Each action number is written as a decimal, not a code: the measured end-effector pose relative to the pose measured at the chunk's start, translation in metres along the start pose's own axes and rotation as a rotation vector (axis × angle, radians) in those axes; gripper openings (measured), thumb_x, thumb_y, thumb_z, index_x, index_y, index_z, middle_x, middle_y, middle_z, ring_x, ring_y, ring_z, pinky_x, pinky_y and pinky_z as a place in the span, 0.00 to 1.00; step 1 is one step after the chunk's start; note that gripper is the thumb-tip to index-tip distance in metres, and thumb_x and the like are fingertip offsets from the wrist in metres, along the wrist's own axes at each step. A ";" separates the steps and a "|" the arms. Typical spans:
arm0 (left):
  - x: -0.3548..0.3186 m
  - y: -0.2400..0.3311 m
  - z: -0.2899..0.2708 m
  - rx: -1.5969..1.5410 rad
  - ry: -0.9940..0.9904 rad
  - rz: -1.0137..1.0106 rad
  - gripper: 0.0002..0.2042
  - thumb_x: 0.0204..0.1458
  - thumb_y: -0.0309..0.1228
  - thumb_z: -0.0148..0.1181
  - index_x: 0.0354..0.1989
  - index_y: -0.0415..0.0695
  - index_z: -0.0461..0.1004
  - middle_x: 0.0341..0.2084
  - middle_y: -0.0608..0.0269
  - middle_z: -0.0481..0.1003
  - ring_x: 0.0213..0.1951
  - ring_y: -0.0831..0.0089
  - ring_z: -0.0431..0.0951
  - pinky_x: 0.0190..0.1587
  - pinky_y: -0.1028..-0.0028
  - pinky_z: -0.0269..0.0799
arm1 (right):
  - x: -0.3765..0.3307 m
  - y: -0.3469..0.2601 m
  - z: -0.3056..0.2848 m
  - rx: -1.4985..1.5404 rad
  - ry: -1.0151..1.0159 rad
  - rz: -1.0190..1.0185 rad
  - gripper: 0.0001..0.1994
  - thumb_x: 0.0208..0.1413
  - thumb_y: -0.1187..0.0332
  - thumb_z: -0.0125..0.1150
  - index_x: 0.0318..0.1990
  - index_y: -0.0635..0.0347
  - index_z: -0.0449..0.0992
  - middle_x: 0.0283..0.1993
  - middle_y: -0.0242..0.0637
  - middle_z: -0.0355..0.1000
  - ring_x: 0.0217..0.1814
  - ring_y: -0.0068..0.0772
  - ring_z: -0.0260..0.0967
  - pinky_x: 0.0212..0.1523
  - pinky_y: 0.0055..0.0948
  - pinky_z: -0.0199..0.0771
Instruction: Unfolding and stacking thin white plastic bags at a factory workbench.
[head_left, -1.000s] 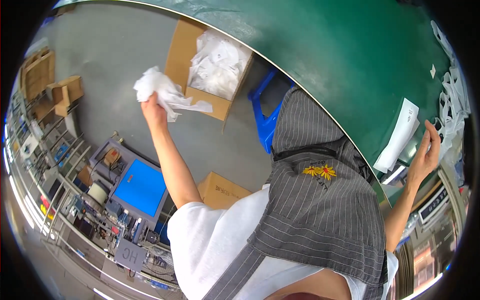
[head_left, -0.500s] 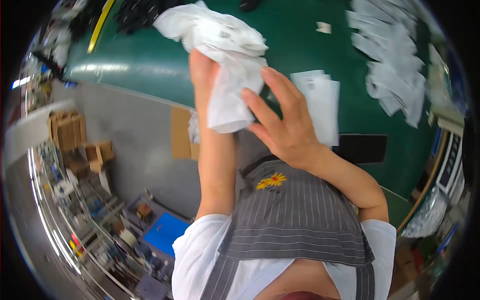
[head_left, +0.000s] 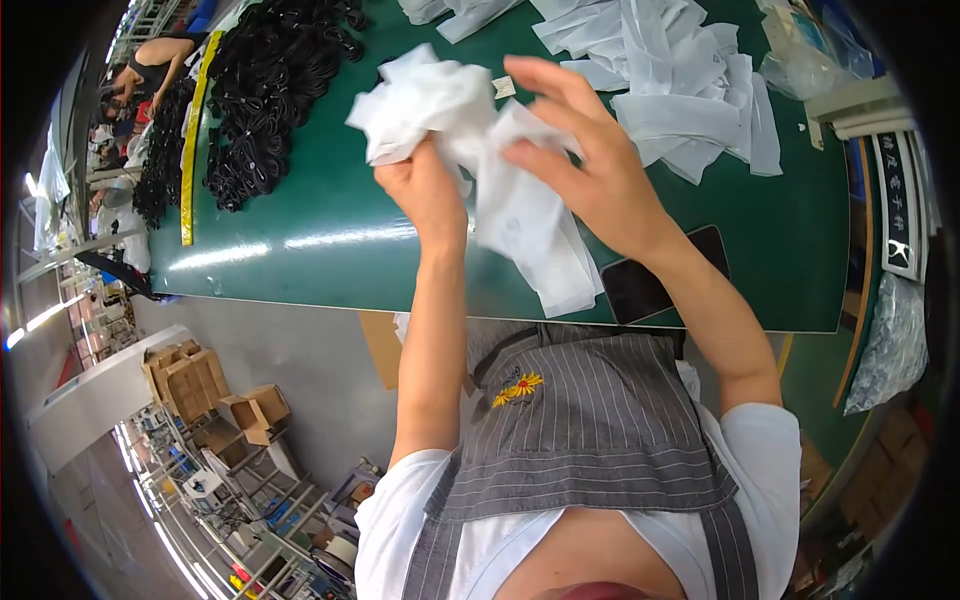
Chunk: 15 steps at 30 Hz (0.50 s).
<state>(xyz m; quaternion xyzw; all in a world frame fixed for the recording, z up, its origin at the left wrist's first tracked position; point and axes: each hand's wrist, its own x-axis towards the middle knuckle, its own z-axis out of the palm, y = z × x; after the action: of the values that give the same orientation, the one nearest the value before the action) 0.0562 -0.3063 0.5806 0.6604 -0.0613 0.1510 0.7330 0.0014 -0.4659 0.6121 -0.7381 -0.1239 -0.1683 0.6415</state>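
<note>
My left hand point(head_left: 425, 195) is closed round a crumpled bunch of thin white plastic bags point(head_left: 425, 105), held up over the green table. To its right, my right hand point(head_left: 605, 165) has its thumb against a loose white bag point(head_left: 510, 150), whose edge runs in between thumb and fingers; the forefinger stands away from it. Motion blurs this bag and the fingertips. Below the hands, a few flat white bags point(head_left: 545, 260) lie near the table's front edge, partly covered by the raised one. Beside them is a black smartphone point(head_left: 655, 285), partly behind my right wrist.
A large heap of white bags point(head_left: 690, 90) lies at the far right of the green table point(head_left: 330, 265). Bundles of black cables point(head_left: 265, 100) and a yellow strip point(head_left: 195, 150) are at the left. Cardboard boxes point(head_left: 195, 385) stand beyond the table's edge. Another person point(head_left: 150, 75) is far left.
The view has shifted, bringing the cable bundles and the person into sight. My right fingers have come onto a bag, which now spreads out from the bunch; my left hand keeps its hold.
</note>
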 end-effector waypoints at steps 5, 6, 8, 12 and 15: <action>-0.018 0.029 0.011 0.148 -0.201 -0.416 0.14 0.55 0.25 0.48 0.50 0.36 0.68 0.44 0.61 0.72 0.44 0.75 0.72 0.45 0.76 0.67 | 0.014 0.022 0.028 0.188 0.001 0.175 0.19 0.52 0.70 0.60 0.50 0.64 0.64 0.52 0.37 0.63 0.55 0.26 0.62 0.54 0.27 0.62; -0.015 0.030 0.010 0.131 -0.239 -0.399 0.15 0.56 0.25 0.45 0.52 0.36 0.67 0.43 0.61 0.72 0.43 0.76 0.72 0.44 0.77 0.67 | 0.013 0.023 0.031 0.273 0.056 0.195 0.23 0.52 0.69 0.61 0.53 0.63 0.61 0.52 0.38 0.64 0.55 0.27 0.62 0.54 0.27 0.63; -0.011 0.026 0.007 0.197 -0.225 -0.376 0.16 0.54 0.24 0.43 0.51 0.35 0.67 0.44 0.62 0.71 0.44 0.74 0.71 0.47 0.76 0.65 | 0.012 0.029 0.041 0.341 0.170 0.171 0.29 0.51 0.68 0.62 0.59 0.62 0.55 0.50 0.40 0.65 0.53 0.27 0.64 0.52 0.26 0.65; -0.011 0.025 0.005 0.189 -0.280 -0.266 0.17 0.52 0.21 0.41 0.51 0.34 0.66 0.48 0.63 0.67 0.50 0.71 0.67 0.51 0.75 0.62 | 0.013 0.028 0.048 0.580 0.196 0.306 0.28 0.49 0.68 0.63 0.56 0.65 0.59 0.49 0.40 0.68 0.50 0.30 0.67 0.47 0.28 0.69; -0.012 0.028 0.000 0.152 -0.364 -0.351 0.16 0.53 0.21 0.42 0.51 0.34 0.66 0.47 0.61 0.67 0.51 0.70 0.67 0.52 0.75 0.62 | 0.013 0.024 0.037 0.933 -0.028 0.557 0.21 0.51 0.70 0.61 0.51 0.69 0.65 0.45 0.38 0.70 0.46 0.28 0.69 0.45 0.26 0.70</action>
<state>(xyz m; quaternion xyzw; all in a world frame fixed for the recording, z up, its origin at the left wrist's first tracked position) 0.0367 -0.3056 0.6041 0.7305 -0.0652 -0.0954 0.6731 0.0260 -0.4337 0.5913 -0.3820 0.0061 0.0909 0.9197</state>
